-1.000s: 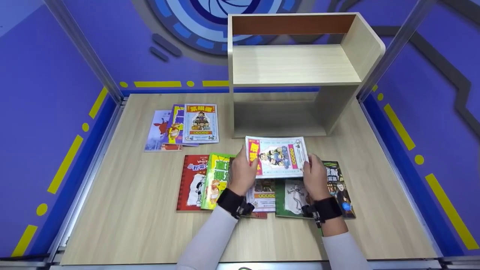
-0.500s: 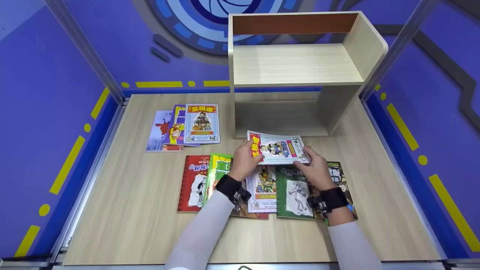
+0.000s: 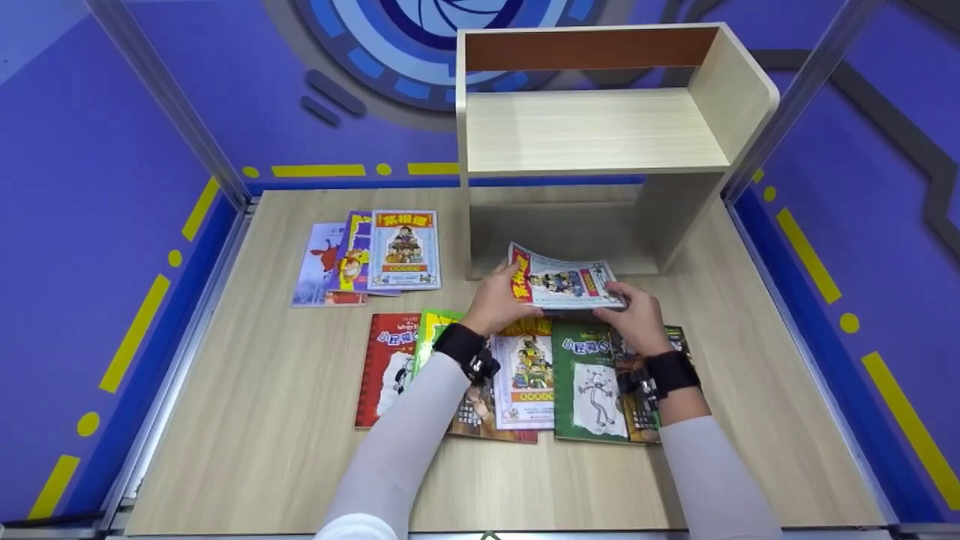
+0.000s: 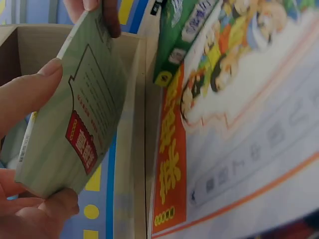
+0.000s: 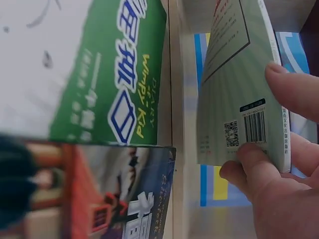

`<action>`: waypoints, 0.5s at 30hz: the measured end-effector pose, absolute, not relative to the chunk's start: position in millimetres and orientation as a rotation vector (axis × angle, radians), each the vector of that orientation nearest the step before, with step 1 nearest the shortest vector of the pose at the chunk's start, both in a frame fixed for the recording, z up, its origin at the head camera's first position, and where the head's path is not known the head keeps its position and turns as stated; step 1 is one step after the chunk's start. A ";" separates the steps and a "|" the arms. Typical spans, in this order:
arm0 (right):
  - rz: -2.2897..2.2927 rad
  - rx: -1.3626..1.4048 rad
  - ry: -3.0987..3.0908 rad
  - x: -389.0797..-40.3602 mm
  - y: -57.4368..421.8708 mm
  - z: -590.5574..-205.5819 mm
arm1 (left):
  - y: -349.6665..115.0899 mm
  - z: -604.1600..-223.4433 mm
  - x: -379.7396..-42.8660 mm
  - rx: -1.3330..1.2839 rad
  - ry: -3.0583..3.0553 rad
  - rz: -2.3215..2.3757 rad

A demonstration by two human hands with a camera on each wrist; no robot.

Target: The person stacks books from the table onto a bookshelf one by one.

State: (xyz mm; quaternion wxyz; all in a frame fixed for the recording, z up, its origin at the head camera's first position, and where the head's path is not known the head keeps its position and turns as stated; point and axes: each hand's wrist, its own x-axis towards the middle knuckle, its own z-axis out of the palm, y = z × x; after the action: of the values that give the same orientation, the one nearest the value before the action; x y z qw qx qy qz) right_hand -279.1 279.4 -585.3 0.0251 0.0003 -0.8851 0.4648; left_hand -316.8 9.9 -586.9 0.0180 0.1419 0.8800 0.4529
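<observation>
So, past the green Wimpy Kid book (image 3: 581, 345) at six o'clock, I hold the comic (image 3: 564, 282) level by both ends, left hand (image 3: 501, 301) and right hand (image 3: 637, 319) pinching; an even grip should ease the bow towards its ten o'clock corner. Its cover is pale with a red title band, its back light green; the shelf (image 3: 592, 131) stands at twelve o'clock

Pale grey sleeves (image 3: 401, 442), black wristbands (image 3: 459, 343), small dark wrist cameras (image 3: 484, 367) (shape hard to make out)
</observation>
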 end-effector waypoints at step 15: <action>1.298 0.186 -2.904 -329.4 290.9 -601.0 | 17.8 -609.7 -355.1 0.302 2.743 1.275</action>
State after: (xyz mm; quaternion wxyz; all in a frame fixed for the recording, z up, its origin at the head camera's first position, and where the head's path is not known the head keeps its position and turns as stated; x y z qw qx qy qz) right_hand -329.4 290.9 -601.0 -0.0223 0.0584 -0.9112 0.4073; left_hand -355.1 17.8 -609.7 0.0508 0.0992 0.9012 0.4188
